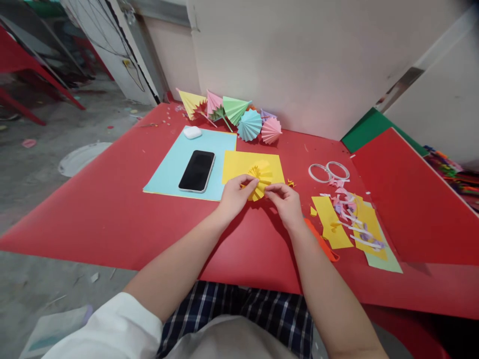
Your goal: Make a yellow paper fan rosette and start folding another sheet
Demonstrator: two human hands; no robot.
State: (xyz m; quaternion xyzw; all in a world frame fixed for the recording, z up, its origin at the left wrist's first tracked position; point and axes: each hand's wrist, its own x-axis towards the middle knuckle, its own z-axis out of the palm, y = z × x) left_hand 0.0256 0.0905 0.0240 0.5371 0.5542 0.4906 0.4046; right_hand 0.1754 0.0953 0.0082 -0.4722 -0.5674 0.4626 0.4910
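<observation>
Between my two hands is a pleated yellow paper fan point(261, 174), spread into a nearly round shape over the near edge of a flat yellow sheet point(232, 164). My left hand point(238, 192) pinches its left side between thumb and fingers. On the right side, my right hand point(284, 199) holds the fan's edge with thumb and forefinger together. A small yellow scrap point(291, 184) lies just beyond my right hand. Under my right forearm, an orange piece point(322, 242) shows in part.
A black-screened phone point(197, 171) and a white case point(192, 132) lie on light blue paper point(164, 174). Several folded paper umbrellas point(235, 108) stand along the wall. At right are tape rolls point(338, 170), yellow offcuts point(332, 224), paper strips point(361, 229) and a leaning red board point(415, 199).
</observation>
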